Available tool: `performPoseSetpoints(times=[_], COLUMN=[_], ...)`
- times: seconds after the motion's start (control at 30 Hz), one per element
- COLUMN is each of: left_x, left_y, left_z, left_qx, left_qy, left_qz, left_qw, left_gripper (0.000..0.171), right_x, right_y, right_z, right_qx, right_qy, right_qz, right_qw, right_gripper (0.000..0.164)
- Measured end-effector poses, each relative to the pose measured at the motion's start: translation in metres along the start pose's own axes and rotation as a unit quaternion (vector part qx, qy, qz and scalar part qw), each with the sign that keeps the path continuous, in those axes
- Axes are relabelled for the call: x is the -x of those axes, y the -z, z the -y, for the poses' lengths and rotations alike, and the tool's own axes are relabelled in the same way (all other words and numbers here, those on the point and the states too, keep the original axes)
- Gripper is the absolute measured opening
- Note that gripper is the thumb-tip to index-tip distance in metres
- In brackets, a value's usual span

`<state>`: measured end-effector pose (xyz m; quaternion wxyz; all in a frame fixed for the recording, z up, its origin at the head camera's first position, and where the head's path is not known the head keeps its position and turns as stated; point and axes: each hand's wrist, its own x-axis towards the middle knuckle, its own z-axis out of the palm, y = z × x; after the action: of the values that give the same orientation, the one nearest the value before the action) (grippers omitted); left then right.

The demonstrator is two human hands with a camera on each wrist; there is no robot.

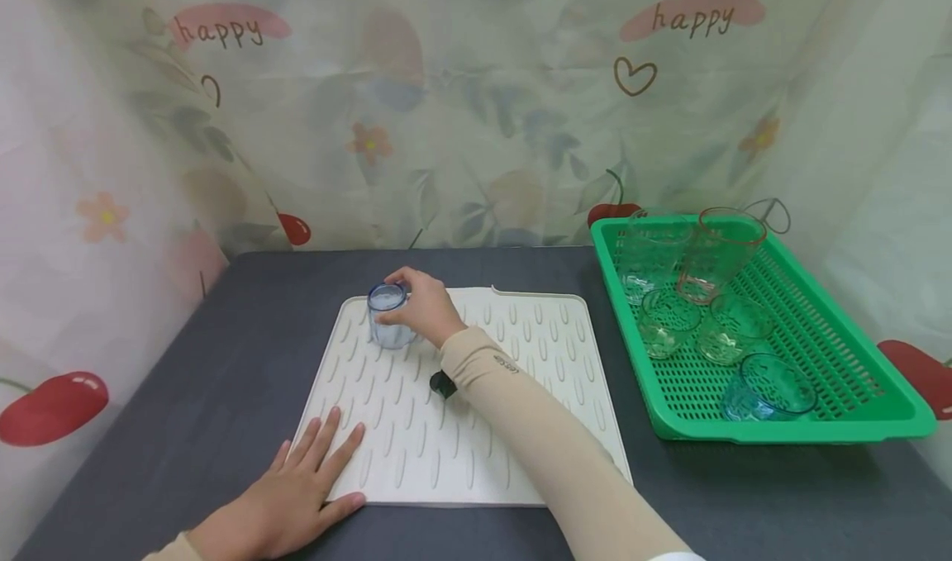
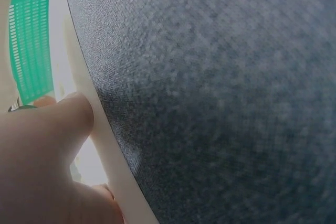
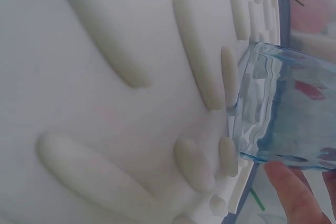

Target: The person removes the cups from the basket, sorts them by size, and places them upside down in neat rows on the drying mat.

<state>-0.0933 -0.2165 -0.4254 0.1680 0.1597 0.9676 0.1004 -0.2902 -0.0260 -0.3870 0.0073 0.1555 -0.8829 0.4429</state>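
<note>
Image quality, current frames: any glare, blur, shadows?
Head: fairly even light, soft shadow on the white mat by the right sleeve. Left wrist: patch of mat beside the left hand blown out nearly white, dark table surface soft and grainy. Right wrist: mat dull and soft toward the lens, wavy bright patches near the base of the blue glass.

Green basket [image 1: 790, 430] by a printed curtain [image 1: 476, 106]

On the right of the dark bench [image 1: 223, 379], the basket holds five glasses [image 1: 773, 389], the nearest blue. The pale curtain behind shows cherries [image 1: 50, 409], hearts [image 1: 635, 77], flowers [image 1: 369, 143] and "happy" lettering [image 1: 692, 17].
</note>
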Motion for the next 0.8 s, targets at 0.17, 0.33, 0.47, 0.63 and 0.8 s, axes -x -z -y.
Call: performPoseSetpoints(times=[0.17, 0.33, 0.47, 0.63, 0.8], left_x=[-0.002, -0.002, -0.002, -0.003, -0.001], left_y=[-0.005, -0.01, -0.011, -0.007, -0.001], left_z=[0.003, 0.006, 0.006, 0.004, 0.0], left_qx=[-0.012, -0.007, -0.004, -0.01, -0.009], left_qy=[-0.001, -0.011, -0.01, -0.004, -0.005], left_qz=[-0.016, -0.046, -0.047, -0.032, -0.012], left_qw=[0.9998, 0.9988, 0.9988, 0.9994, 0.9999], left_gripper=[0.086, 0.086, 0.086, 0.086, 0.085], right_x=[0.001, 0.002, 0.003, 0.005, 0.008], right_y=[-0.001, -0.002, 0.0, 0.007, 0.012], right_z=[-0.001, -0.003, -0.005, -0.005, -0.004], right_qx=[-0.007, -0.019, -0.034, -0.056, -0.066], right_qy=[-0.006, -0.001, -0.001, -0.004, -0.002], right_qz=[0.003, 0.008, 0.024, 0.048, 0.063], right_qw=[1.0, 1.0, 0.999, 0.997, 0.996], right_gripper=[0.054, 0.056, 0.057, 0.061, 0.07])
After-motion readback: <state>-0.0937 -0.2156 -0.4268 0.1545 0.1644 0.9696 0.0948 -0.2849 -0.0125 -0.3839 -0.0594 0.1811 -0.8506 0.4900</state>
